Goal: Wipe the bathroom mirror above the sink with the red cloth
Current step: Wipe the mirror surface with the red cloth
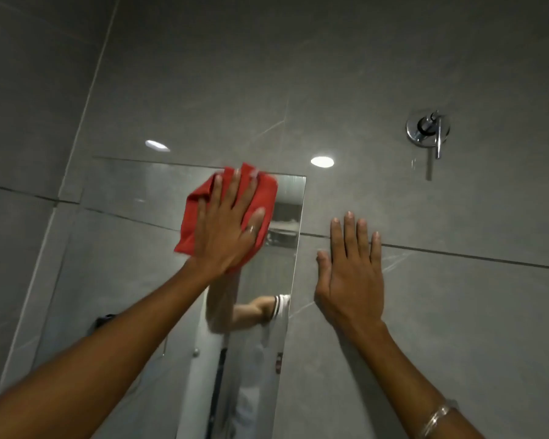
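The frameless mirror (118,236) hangs on the grey tiled wall, its top edge and right edge in view. My left hand (229,229) lies flat, fingers spread, pressing the crumpled red cloth (197,213) against the glass near the mirror's upper right corner. My right hand (351,277) rests flat on the bare tile just right of the mirror's edge, fingers together and holding nothing. A silver bangle sits on that wrist. The sink is out of view.
A chrome wall valve with a lever handle (428,131) is mounted on the tile at the upper right. Two ceiling light glares (322,161) show on the glossy wall. The mirror reflects my arm, a sleeve and grey tiles.
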### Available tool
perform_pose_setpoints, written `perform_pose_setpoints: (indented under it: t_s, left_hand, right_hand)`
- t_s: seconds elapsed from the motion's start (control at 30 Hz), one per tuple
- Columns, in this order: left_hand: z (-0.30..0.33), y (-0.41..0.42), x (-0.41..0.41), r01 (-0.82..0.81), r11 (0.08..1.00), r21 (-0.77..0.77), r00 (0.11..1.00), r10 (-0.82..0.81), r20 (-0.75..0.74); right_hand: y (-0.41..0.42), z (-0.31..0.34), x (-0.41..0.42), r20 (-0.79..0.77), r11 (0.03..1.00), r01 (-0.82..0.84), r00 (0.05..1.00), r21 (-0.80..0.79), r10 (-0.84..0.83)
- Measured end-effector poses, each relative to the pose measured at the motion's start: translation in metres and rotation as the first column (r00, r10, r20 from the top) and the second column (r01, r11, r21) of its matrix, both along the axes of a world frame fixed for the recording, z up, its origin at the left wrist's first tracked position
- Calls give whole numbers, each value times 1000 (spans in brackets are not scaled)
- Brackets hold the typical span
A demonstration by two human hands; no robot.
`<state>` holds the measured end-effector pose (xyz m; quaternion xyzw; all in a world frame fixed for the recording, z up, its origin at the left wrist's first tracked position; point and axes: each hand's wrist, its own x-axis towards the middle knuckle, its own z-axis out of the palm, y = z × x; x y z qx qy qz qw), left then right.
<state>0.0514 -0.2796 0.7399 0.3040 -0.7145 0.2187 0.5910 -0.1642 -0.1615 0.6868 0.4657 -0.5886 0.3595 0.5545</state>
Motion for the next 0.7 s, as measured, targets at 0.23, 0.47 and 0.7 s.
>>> perform_pose_setpoints:
  t_s: [0.23, 0.47, 0.7]
  left_hand:
    - [19, 24, -34, -28, 997, -71, 994, 35, 102]
    - [-97, 43, -61, 43, 997, -71, 989, -32, 141]
    - [-252, 47, -72, 10, 999, 39, 995, -14, 95]
  right_hand:
    - [-1, -5, 2, 6, 1000, -4, 1000, -2, 4]
    - [-5, -49, 11, -36, 995, -97, 995, -8, 97]
    - [0, -164, 6, -52, 994, -86, 995, 65, 89]
